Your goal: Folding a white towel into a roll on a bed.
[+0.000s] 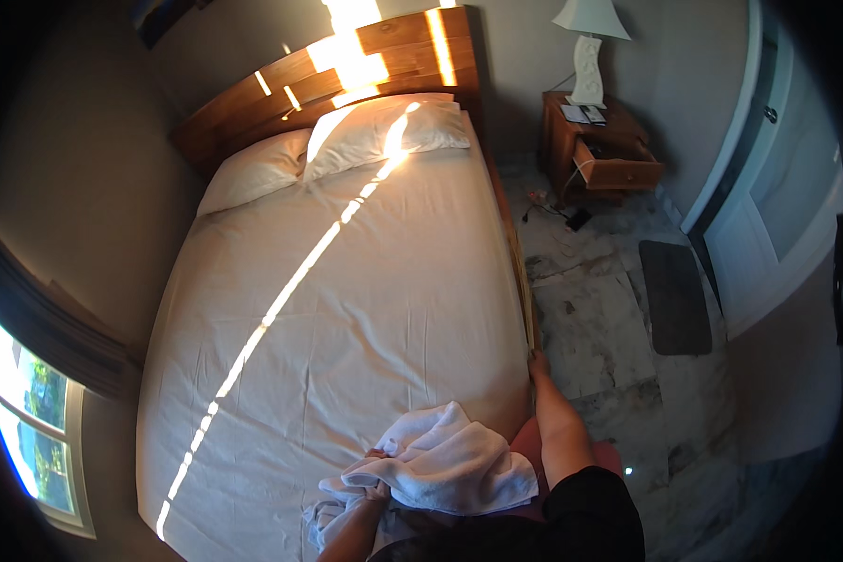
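Observation:
A bunched white towel [459, 464] lies in folds near the foot of the bed, close to my body. My left hand [377, 476] is closed on its left part, with some fingers hidden in the cloth. A greyish piece of cloth [332, 515] hangs below that hand. My right arm reaches forward along the bed's right side. At the mattress edge, my right hand [537, 363] touches the wooden side rail [528, 304]; its fingers are too small and hidden to make out. The pale fitted sheet [347, 290] is stretched over the mattress with light wrinkles.
Two pillows [384, 136] rest against the wooden headboard [403, 56]. On the right stand a nightstand [557, 140] with its drawer [618, 173] pulled out and a lamp [587, 70]. Cables [543, 201] and a dark mat [676, 298] lie on the floor by a white door [768, 206].

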The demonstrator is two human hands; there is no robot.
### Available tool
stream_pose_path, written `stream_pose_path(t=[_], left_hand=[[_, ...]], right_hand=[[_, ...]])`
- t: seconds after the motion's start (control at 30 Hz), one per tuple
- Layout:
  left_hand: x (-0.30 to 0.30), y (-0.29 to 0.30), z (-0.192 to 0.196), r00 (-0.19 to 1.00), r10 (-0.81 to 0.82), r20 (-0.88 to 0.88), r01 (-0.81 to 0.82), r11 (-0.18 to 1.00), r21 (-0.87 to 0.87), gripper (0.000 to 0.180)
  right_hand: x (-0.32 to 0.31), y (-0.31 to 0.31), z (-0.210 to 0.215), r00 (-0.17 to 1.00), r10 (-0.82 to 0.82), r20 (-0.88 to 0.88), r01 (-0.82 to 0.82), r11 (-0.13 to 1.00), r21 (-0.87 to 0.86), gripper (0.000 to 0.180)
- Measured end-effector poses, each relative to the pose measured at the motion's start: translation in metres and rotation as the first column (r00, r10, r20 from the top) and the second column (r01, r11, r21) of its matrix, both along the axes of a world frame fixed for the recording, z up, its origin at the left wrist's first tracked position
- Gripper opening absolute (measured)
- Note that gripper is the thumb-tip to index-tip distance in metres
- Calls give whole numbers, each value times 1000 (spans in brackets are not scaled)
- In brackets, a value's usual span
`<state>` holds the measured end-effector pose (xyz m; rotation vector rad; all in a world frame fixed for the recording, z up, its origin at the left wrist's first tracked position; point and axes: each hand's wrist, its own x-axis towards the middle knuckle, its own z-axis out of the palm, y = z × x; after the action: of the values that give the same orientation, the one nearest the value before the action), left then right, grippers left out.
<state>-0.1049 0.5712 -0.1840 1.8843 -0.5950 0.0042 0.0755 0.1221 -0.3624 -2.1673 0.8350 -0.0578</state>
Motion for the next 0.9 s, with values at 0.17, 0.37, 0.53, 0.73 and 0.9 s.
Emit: stream_pose_path(t=[0.17,0.37,0.53,0.73,0.9], left_hand=[[4,0,0,994,111,-11,-111,993,-31,26],[6,0,-2,971,239,10,-238,967,-92,27],[-4,3,2,938,345,41,-335,930,-153,27],[8,-5,30,936,347,-61,-347,874,-341,44],[6,-27,134,949,313,51,-278,898,-341,50]], right_hand=[[0,3,15,994,-6,108,10,999,-43,35],[-21,41,114,851,-211,481,185,978,101,28],[-58,121,206,682,215,699,-195,975,-109,27],[-112,199,319,410,687,601,-910,350,221,46],[-140,232,397,-54,780,624,-995,12,-101,55]])
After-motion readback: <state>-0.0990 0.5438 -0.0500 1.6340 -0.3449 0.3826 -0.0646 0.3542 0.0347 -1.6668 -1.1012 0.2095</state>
